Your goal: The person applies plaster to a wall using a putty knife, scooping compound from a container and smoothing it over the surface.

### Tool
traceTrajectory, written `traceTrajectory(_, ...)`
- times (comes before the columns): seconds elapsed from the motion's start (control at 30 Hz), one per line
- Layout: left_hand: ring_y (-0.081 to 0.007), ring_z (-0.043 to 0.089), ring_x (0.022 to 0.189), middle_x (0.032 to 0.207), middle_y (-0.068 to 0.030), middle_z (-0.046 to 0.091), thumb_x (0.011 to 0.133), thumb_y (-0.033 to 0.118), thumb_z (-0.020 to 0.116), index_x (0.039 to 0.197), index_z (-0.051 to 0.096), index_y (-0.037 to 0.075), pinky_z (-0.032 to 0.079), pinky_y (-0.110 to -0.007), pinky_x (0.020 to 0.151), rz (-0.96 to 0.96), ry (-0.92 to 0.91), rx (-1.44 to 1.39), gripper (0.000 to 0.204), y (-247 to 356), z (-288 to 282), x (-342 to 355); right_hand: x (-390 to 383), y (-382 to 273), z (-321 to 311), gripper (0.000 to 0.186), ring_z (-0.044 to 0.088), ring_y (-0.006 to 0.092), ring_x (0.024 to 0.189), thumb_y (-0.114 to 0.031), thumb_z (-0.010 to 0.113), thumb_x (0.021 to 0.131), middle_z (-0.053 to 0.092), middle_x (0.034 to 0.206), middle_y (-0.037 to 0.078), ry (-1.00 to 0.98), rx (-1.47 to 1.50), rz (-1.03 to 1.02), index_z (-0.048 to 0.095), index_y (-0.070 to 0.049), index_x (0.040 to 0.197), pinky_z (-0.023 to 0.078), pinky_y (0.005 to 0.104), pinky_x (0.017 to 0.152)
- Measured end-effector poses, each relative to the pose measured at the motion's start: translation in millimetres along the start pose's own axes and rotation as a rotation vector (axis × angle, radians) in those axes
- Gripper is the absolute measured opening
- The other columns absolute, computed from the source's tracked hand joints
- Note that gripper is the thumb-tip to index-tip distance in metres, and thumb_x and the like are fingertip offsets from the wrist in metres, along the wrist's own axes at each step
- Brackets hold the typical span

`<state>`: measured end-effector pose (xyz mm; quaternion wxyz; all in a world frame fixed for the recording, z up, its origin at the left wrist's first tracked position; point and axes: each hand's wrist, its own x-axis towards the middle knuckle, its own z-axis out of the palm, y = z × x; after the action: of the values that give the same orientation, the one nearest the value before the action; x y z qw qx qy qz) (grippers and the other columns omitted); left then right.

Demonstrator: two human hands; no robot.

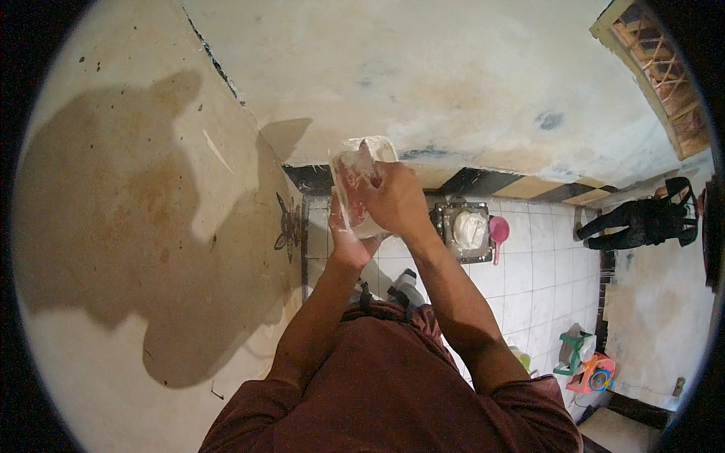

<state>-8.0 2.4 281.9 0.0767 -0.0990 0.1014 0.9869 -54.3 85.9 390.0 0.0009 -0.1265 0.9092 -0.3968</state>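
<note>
In front of the wall I hold up a clear plastic container (384, 148) with whitish smears on it. My left hand (350, 243) grips it from below and the left, and its fingers show reddish through the clear plastic. My right hand (399, 198) is over the container's right side. Its fingers are curled in against the plastic, and whatever they pinch is hidden. Beyond my right forearm, a white bundle or bag (470, 229) lies on a dark square stand (448, 213) specked with white. Beside it is a pink dipper (498, 229).
The stained wall (468, 83) rises ahead, with another close on my left bearing my shadow. Pale tiles (540, 260) cover the floor. To the right is a person in dark clothes (642, 220). A green stand (575, 352) and an orange fan (598, 374) are at the lower right.
</note>
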Motion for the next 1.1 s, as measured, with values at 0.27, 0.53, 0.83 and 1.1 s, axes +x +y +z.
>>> traceTrajectory(0.27,-0.0278,0.045,0.129,0.143,-0.0061,0.044,0.091,0.062,0.04,0.144,0.037,0.02,0.035,-0.05,0.107,0.036,-0.142,-0.009,0.068,9.0,-9.6,-4.0,4.6,12.3,-18.0,0.029,0.06,0.0438,0.064,-0.023,0.064,0.08,0.057,0.064,0.026,-0.02,0.035,-0.055,0.061,0.005,0.074,0.047,0.0458,0.059)
traceTrajectory(0.53,-0.0289,0.046,0.127,0.141,-0.0076,0.046,0.092,0.06,0.04,0.143,0.037,0.018,0.036,-0.049,0.107,0.086,-0.113,-0.072,0.067,5.4,1.8,-2.2,0.2,11.6,-1.3,0.029,0.062,0.0424,0.065,-0.025,0.063,0.079,0.058,0.064,0.026,-0.008,0.033,-0.042,0.062,0.004,0.075,0.047,0.0445,0.06)
traceTrajectory(0.83,-0.0331,0.047,0.127,0.142,-0.0088,0.045,0.074,0.062,0.063,0.144,0.033,0.016,0.039,-0.058,0.103,0.158,-0.09,0.076,0.089,2.6,-8.2,0.4,13.7,23.8,-34.2,0.03,0.063,0.0442,0.07,-0.026,0.062,0.078,0.059,0.067,0.028,0.013,-0.125,0.05,0.064,0.004,0.075,0.048,0.0465,0.064)
traceTrajectory(1.1,-0.0291,0.05,0.123,0.136,-0.0065,0.051,0.09,0.056,0.045,0.139,0.043,0.017,0.041,-0.051,0.101,0.067,-0.187,-0.095,0.063,-5.9,-12.1,1.6,28.5,31.3,-26.3,0.045,0.063,0.0468,0.075,-0.04,0.064,0.082,0.063,0.075,0.029,0.066,-0.166,0.058,0.065,0.004,0.072,0.051,0.0503,0.068)
